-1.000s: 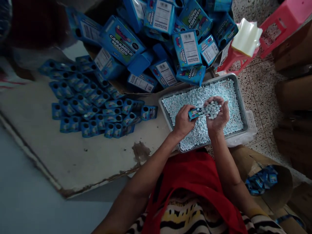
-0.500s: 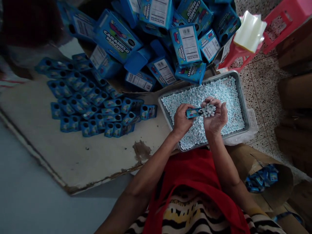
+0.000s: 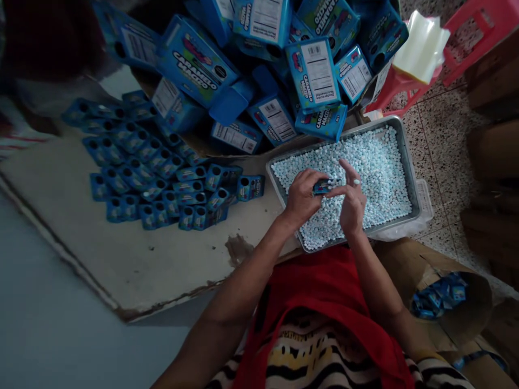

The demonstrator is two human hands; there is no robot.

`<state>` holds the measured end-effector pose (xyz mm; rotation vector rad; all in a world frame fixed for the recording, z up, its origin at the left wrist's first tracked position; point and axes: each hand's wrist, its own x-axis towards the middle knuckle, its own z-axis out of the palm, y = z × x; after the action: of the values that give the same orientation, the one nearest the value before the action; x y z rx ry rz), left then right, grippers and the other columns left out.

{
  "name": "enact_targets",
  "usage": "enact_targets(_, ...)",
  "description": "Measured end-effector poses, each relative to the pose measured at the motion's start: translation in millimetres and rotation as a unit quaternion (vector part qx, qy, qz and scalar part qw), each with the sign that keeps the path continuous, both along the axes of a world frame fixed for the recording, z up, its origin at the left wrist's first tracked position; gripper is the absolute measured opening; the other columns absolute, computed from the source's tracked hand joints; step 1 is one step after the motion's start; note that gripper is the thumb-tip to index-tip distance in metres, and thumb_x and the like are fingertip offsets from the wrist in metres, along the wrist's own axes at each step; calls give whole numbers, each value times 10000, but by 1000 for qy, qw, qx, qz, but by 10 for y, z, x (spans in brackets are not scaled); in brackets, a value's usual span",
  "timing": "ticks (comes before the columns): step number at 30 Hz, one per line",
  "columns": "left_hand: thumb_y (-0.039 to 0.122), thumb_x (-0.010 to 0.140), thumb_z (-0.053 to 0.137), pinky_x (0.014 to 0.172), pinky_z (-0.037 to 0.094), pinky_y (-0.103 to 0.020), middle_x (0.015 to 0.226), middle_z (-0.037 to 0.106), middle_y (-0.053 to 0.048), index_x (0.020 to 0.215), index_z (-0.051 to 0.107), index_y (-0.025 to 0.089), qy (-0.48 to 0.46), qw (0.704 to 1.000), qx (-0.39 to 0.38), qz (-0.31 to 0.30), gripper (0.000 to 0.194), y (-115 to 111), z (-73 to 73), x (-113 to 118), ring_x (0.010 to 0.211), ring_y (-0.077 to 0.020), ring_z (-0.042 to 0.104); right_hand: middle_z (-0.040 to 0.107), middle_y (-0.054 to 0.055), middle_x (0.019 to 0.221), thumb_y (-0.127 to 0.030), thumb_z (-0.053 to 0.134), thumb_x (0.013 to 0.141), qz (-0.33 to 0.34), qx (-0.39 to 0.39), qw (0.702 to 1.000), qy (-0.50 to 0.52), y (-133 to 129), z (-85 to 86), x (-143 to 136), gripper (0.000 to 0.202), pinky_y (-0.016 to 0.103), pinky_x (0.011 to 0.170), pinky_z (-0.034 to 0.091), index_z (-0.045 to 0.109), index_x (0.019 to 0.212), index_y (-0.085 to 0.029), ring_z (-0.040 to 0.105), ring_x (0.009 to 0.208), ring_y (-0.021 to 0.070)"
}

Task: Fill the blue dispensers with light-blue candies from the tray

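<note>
My left hand (image 3: 303, 199) is closed around a small blue candy box (image 3: 321, 187), held above the metal tray (image 3: 410, 162). Small pale-blue candies (image 3: 381, 183) fill this tray. Right beside the box's end, my right hand (image 3: 352, 209) is turned on its side with its fingers apart, one pointing away and another reaching to the box. A few candies show at the box's end and near these fingers. Whether any candies lie in the palm is hidden.
Several small blue boxes (image 3: 133, 175) with round holes stand on the worn table (image 3: 170, 270). A carton of larger blue boxes (image 3: 198, 62) is behind. Clear plastic bags (image 3: 421, 46) lie on a red stool (image 3: 395, 92). A cardboard container (image 3: 474, 308) with blue packs is at right.
My right hand has turned from palm up, holding a heap of candies, to its side against the box. The heap no longer shows. My left hand keeps its hold on the box.
</note>
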<state>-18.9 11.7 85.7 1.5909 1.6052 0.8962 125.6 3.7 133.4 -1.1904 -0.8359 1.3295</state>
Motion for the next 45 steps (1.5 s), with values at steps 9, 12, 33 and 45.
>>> enact_targets(9,215,712,899,919,607,-350,1082,793,-29,1037,743,227,-146,978,-135,54,361,-218,-279,-538,998,-224,752,659,48,1056,-419,816,885,-86,5,889,-450,621,-891,1193,173,522,1215,431,767,860,-255,602,1180,250)
enact_targets(12,272,722,916,931,612,-357,1115,794,-44,1064,737,229,-161,973,-147,73,388,-350,-358,-601,1022,-230,756,662,89,1171,-448,818,872,-30,21,838,-544,893,-1188,1111,280,606,1237,381,770,1040,-229,582,1270,303)
enact_targets(33,92,711,875,973,585,-408,1086,759,-31,1060,779,239,19,998,-53,25,391,-316,118,-125,1047,-252,720,547,-2,654,-543,653,892,-4,-64,980,190,122,-104,27,419,406,854,589,545,594,-270,605,710,182)
enact_targets(45,92,787,848,1029,546,-438,1104,747,-34,1088,755,261,48,999,-23,1,358,-298,226,-14,1104,-277,670,588,-56,660,-394,589,1061,-149,-251,882,370,378,-527,529,325,208,473,411,554,777,-242,532,541,81)
